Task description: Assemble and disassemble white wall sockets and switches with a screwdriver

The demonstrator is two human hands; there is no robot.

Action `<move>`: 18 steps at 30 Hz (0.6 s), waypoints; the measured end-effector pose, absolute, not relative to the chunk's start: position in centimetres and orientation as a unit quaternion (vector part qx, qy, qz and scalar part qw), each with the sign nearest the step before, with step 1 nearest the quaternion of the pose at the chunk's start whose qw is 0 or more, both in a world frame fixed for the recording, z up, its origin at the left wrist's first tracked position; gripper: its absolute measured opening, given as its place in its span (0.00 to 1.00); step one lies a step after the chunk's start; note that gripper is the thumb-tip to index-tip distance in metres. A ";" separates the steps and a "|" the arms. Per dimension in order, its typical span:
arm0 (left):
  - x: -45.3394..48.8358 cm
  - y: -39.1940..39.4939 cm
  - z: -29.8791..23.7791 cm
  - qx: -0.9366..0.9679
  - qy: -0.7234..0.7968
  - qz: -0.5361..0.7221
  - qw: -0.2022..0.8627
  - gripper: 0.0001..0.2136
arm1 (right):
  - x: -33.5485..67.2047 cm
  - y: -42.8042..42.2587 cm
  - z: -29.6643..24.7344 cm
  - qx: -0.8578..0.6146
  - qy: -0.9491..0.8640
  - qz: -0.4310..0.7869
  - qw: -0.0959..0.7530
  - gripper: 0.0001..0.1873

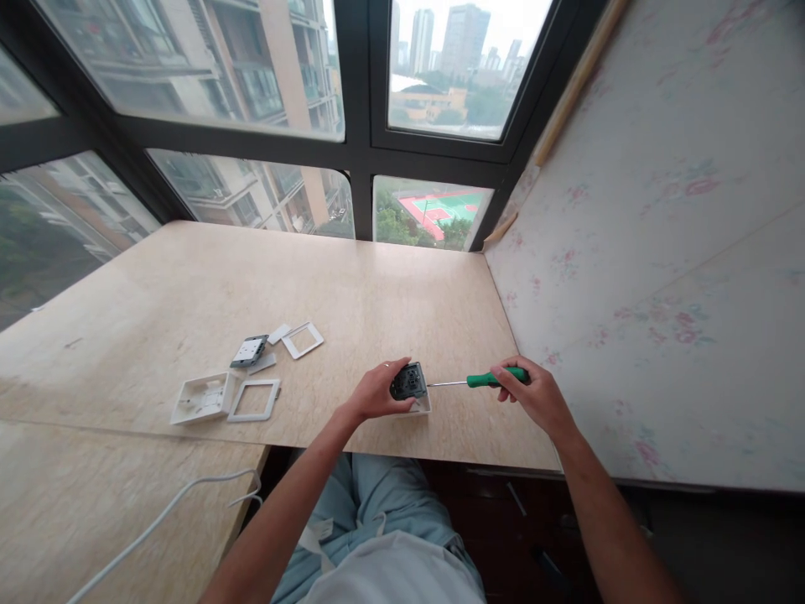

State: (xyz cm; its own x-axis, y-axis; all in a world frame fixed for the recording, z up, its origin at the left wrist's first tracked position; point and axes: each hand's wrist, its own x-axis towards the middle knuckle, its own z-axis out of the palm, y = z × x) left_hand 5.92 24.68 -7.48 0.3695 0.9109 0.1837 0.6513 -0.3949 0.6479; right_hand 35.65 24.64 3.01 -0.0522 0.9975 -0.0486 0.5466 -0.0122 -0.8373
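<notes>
My left hand [377, 390] grips a dark switch module [409, 382] seated in a white backing piece, resting near the front edge of the beige stone counter [352, 285]. My right hand [532, 394] holds a green-handled screwdriver [484, 380] by its handle. Its metal shaft points left and the tip meets the right side of the module. Both hands are closed around what they hold.
To the left lie a white wall box [201, 398], a white square frame [255, 400], a grey switch insert [249, 351] and another small white frame [303, 340]. A white cable [157, 520] runs over the lower counter. Floral-papered wall stands at right, windows behind.
</notes>
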 end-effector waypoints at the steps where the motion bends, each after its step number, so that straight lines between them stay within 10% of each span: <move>1: 5.6 24.7 -7.3 0.786 0.493 0.279 0.249 0.35 | 35.8 24.6 2.8 -0.614 -0.622 0.365 0.322 0.23; 18: 7.3 23.8 -7.0 0.836 0.463 0.204 0.213 0.36 | 37.4 22.4 -2.5 -0.638 -0.544 0.391 0.380 0.23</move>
State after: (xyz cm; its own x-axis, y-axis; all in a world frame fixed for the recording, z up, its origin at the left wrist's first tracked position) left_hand 7.28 23.76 -7.05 0.4877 0.8611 0.1437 0.6876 -0.4803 0.5445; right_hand 37.42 22.39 -2.51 0.1031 0.9910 -0.0853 0.3969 -0.1196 -0.9100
